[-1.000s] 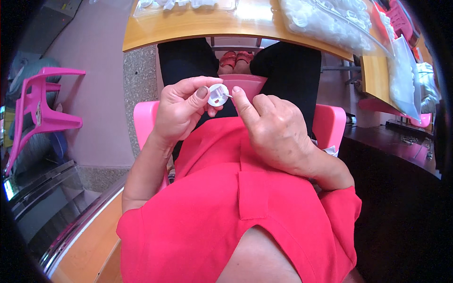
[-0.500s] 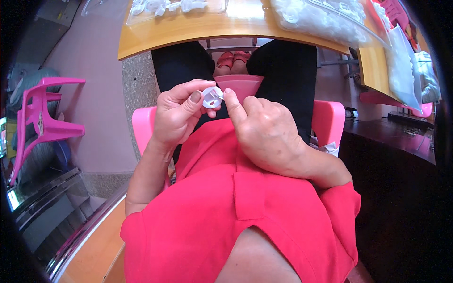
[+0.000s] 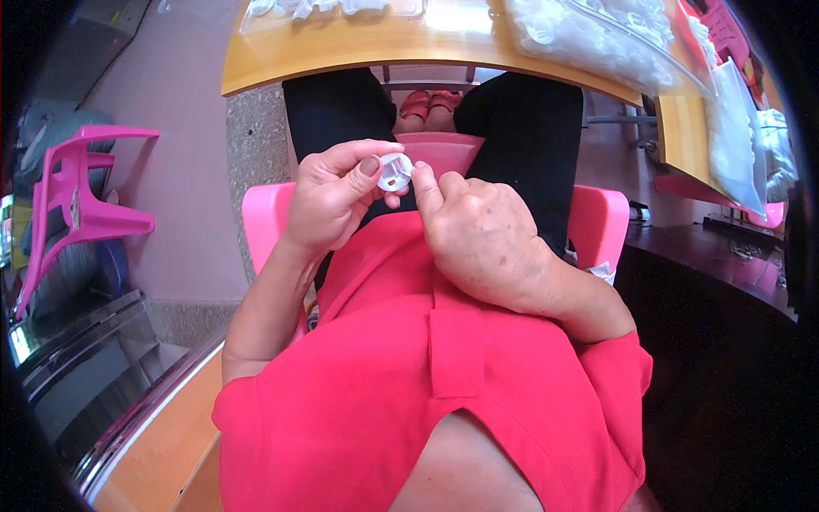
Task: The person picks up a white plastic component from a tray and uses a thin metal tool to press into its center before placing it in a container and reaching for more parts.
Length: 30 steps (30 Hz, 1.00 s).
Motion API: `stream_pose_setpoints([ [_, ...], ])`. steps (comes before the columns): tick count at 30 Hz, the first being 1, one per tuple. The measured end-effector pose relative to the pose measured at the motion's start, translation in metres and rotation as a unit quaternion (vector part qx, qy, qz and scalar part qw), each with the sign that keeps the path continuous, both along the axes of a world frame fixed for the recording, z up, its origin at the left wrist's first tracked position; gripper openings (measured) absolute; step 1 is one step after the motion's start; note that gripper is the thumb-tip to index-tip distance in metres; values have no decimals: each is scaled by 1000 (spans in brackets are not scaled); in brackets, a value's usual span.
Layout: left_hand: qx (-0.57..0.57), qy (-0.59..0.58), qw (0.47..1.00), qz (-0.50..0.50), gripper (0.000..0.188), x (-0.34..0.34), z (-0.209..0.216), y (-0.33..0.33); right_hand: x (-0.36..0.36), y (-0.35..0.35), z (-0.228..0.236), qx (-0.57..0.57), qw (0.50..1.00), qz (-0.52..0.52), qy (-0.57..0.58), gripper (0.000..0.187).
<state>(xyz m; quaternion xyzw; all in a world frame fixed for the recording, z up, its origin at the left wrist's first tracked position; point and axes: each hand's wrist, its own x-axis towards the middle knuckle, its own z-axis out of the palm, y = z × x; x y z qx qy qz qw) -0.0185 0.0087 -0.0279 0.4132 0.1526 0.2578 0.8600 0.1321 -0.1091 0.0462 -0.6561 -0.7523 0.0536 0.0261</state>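
My left hand (image 3: 328, 192) pinches a small round white plastic part (image 3: 394, 162) between thumb and fingers, above my lap. The part is a shallow disc with a raised inner frame and a small reddish-brown oval spot or opening low on its face. At the disc's right edge is the index fingertip of my right hand (image 3: 486, 230), with the other fingers curled under. My right thumb is hidden behind the hand. A tiny pale sliver shows at that fingertip, too small to name.
Ahead stands a wooden table (image 3: 358, 53) bearing a clear tray (image 3: 418, 8) and a large clear bag (image 3: 589, 43) of white plastic parts. To the left is a pink plastic chair (image 3: 77, 192); to the right, a dark cabinet (image 3: 699, 256).
Both hands stay together at the disc, which has turned slightly in my left fingers. The whole view has shifted a little, with the table edge now higher.
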Motion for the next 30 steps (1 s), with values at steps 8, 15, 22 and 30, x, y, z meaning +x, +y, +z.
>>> stream_pose_setpoints([
  [8,-24,10,1000,7,28,6,1,1,5,-1,9,-20,998,-37,-37,40],
  [15,-51,6,999,-1,29,7,3,-2,3,-8,7,85,996,-10,-39,35],
  [22,-17,33,999,-4,26,6,6,-4,4,-7,7,89,995,10,-51,34],
  [30,-9,53,999,-9,23,6,2,-5,7,-2,6,92,987,69,-112,29],
])
